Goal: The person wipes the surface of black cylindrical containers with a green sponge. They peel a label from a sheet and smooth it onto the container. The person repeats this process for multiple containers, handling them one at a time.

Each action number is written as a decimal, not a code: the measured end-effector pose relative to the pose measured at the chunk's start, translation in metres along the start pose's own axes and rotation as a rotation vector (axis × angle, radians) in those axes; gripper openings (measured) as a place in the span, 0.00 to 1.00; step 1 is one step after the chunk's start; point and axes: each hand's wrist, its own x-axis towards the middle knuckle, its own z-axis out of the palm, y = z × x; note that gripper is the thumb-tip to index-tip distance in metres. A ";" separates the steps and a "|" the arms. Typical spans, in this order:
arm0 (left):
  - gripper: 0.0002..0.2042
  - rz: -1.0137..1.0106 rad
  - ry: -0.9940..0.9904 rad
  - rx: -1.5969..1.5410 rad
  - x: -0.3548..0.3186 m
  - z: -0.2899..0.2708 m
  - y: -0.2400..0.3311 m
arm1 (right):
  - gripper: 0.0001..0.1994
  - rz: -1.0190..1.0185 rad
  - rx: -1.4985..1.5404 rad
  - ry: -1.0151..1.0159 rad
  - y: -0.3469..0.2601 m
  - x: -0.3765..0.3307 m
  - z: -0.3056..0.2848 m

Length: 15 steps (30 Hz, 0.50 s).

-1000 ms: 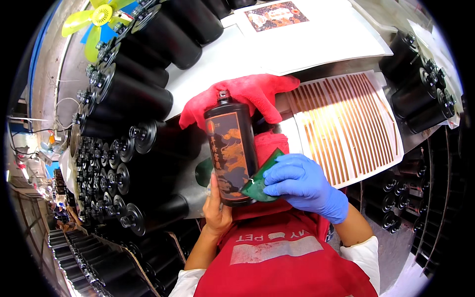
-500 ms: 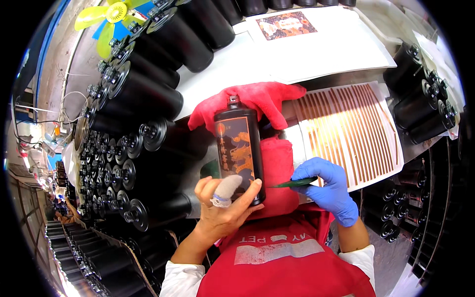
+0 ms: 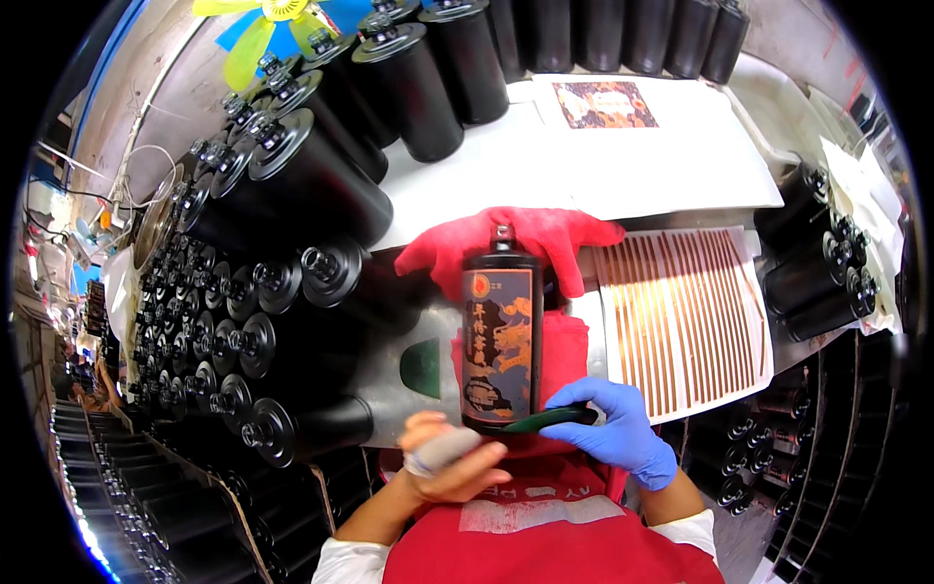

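Observation:
A black bottle (image 3: pixel 501 341) with a dark, orange-patterned label lies on red cloth, its neck pointing away from me. My right hand (image 3: pixel 623 433), in a blue glove, grips a flat green scraper (image 3: pixel 545 419) whose edge meets the bottle's base end at the label's lower border. Beside that end, on the left, my left hand (image 3: pixel 452 465) is off the bottle and slightly blurred. A grey cover wraps one of its fingers; the fingers are apart and hold nothing. Red towelling (image 3: pixel 452 243) props the neck end, with more red cloth (image 3: pixel 566 341) under the body.
A second green piece (image 3: pixel 421 368) lies on the metal table left of the bottle. On the right is a white sheet with thin brown strips (image 3: pixel 686 321). Black bottles (image 3: pixel 321 185) crowd the left and back. A patterned card (image 3: pixel 606 104) rests on white paper (image 3: pixel 671 170).
My left hand has let go of the bottle's lower end and drawn back toward me. The scraper has moved left onto that end. The whole view has shifted somewhat.

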 end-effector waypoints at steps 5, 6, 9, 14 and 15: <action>0.42 -0.644 -0.125 -0.313 -0.007 0.024 -0.027 | 0.09 -0.118 0.048 0.242 -0.043 0.111 -0.019; 0.39 -0.616 -0.159 -0.348 0.001 0.030 -0.029 | 0.08 -0.287 -0.040 0.352 -0.051 0.125 -0.019; 0.33 -0.527 -0.120 -0.383 0.007 0.041 -0.040 | 0.11 -0.846 -0.605 0.279 -0.041 0.115 -0.004; 0.29 -0.507 0.085 -0.393 0.000 0.038 -0.028 | 0.16 -0.643 -0.620 -0.106 -0.021 -0.003 0.039; 0.30 -0.474 0.133 -0.360 0.002 0.036 -0.024 | 0.17 -0.504 -0.570 -0.102 -0.020 -0.012 0.039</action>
